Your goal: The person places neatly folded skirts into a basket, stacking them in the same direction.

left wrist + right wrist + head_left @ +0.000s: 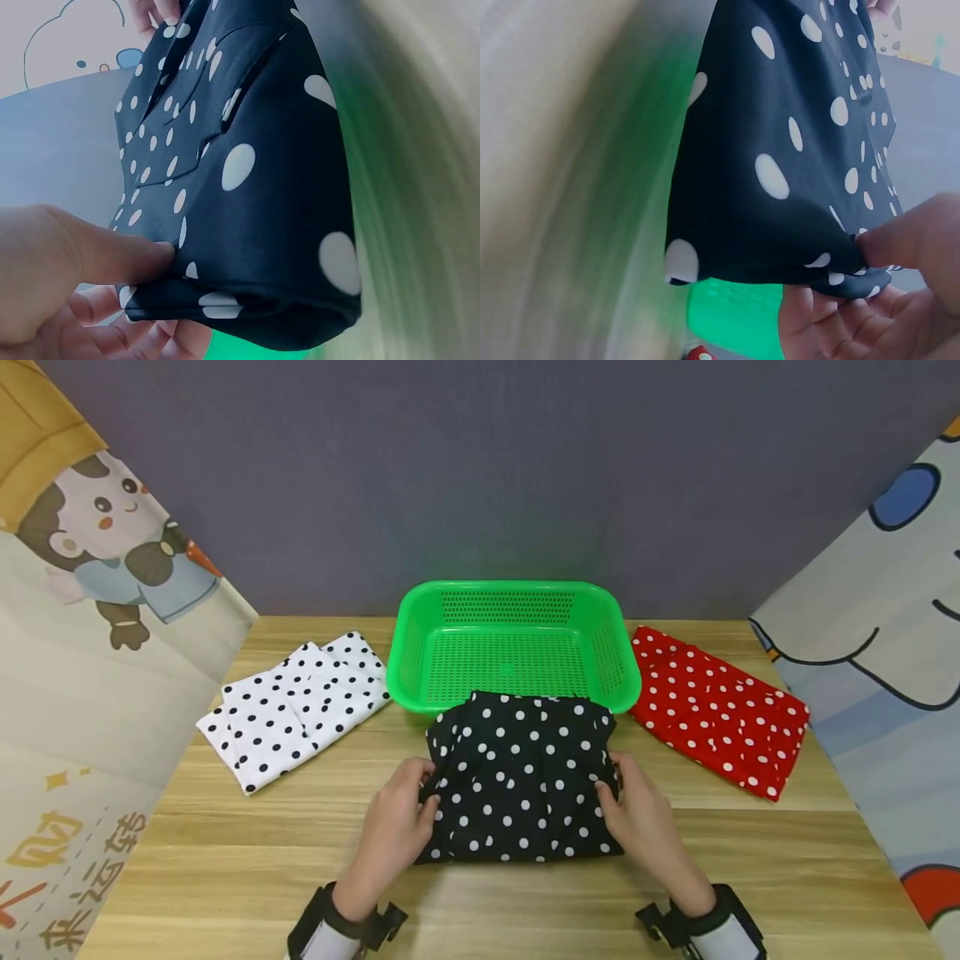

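Note:
A folded black cloth with white dots [517,777] is held up between both hands, its far edge overlapping the near rim of a green plastic basket [401,677] in the head view. My left hand [397,822] pinches the cloth's left side, thumb on top and fingers underneath. On the opposite side my right hand [645,814] grips it the same way. The left wrist view shows the left thumb [127,255] pressing near the folded edge. Layers of fabric bunch under the right thumb [911,240] in the right wrist view.
To the basket's left lies a folded white cloth with black dots [300,710]. A folded red cloth with white dots [720,714] lies at the right, close to the basket. The wooden table [225,877] meets a dark wall panel [510,477] behind, with printed cartoon sheets at both sides.

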A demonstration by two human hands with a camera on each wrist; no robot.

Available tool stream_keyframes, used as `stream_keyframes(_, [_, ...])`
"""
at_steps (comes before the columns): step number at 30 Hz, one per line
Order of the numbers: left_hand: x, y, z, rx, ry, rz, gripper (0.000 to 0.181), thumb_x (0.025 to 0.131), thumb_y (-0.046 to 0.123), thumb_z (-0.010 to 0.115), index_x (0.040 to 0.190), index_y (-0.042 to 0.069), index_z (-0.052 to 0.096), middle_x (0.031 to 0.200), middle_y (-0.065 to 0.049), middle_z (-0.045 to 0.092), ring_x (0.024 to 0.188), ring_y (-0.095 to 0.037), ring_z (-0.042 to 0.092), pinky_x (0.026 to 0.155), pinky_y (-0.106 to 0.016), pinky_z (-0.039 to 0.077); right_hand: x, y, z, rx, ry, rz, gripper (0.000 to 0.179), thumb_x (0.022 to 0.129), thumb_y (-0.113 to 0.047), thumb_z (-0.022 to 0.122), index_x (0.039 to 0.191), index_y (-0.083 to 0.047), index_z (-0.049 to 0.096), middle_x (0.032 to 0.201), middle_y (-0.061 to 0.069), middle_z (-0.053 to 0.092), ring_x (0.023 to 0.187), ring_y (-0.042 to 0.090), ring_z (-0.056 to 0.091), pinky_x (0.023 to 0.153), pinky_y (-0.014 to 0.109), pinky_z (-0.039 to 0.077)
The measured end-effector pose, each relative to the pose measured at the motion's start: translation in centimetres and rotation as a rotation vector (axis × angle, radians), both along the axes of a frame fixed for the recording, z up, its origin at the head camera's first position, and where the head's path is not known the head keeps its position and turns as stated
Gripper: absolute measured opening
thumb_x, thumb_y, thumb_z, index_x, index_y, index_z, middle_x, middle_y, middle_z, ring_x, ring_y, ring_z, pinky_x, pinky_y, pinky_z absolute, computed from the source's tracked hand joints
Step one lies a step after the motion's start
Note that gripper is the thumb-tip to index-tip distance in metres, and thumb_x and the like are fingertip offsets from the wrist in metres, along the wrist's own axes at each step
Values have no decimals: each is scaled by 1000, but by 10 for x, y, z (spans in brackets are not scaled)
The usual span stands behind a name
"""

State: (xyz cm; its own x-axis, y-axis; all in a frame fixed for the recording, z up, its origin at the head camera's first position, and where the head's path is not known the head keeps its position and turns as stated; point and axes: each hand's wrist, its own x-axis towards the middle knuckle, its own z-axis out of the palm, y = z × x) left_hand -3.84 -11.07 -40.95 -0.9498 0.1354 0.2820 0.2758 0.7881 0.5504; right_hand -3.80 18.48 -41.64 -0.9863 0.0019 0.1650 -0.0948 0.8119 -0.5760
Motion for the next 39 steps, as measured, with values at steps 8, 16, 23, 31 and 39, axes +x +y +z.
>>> stream_keyframes(8, [-15, 2, 10, 17, 18, 16, 36, 72, -3, 70, 105, 3, 56, 92, -9, 60, 80, -21, 59, 64, -36, 49, -15, 0, 8, -18, 23, 6, 36, 83, -7, 63, 115, -3, 47, 86, 10, 57, 61, 18, 46, 49, 25, 40])
stream_keyframes(16, [-35, 3, 20, 17, 26, 16, 36, 73, -3, 69, 106, 2, 56, 93, -10, 60, 79, -24, 59, 63, -37, 49, -35, 0, 18, -22, 57, 54, 38, 84, -4, 61, 117, -2, 44, 88, 13, 57, 60, 19, 48, 48, 27, 42])
stream_keyframes(23, [-50, 6, 29, 14, 34, -5, 36, 74, -2, 69, 108, 1, 56, 95, -12, 61, 84, -25, 61, 68, -40, 51, -53, 2, 28, 12, 116, 68, 39, 84, -5, 61, 118, 5, 46, 90, 17, 58, 69, 24, 51, 58, 35, 49])
stream_keyframes(31, [-65, 8, 39, 16, 28, -8, 33, 76, -2, 67, 107, 2, 56, 95, -12, 60, 82, -25, 59, 67, -38, 50, -67, 4, 36, 19, 124, 62, 39, 85, -8, 60, 119, 4, 46, 81, 15, 57, 61, 22, 50, 50, 30, 45])
stream_keyframes(39, [-83, 9, 50, -3, 28, -19, 31, 78, -1, 66, 107, 1, 57, 94, -13, 60, 82, -25, 58, 67, -38, 50, -85, 5, 44, 15, 118, 82, 38, 87, -7, 58, 120, 5, 45, 96, 22, 60, 72, 29, 56, 62, 44, 53])
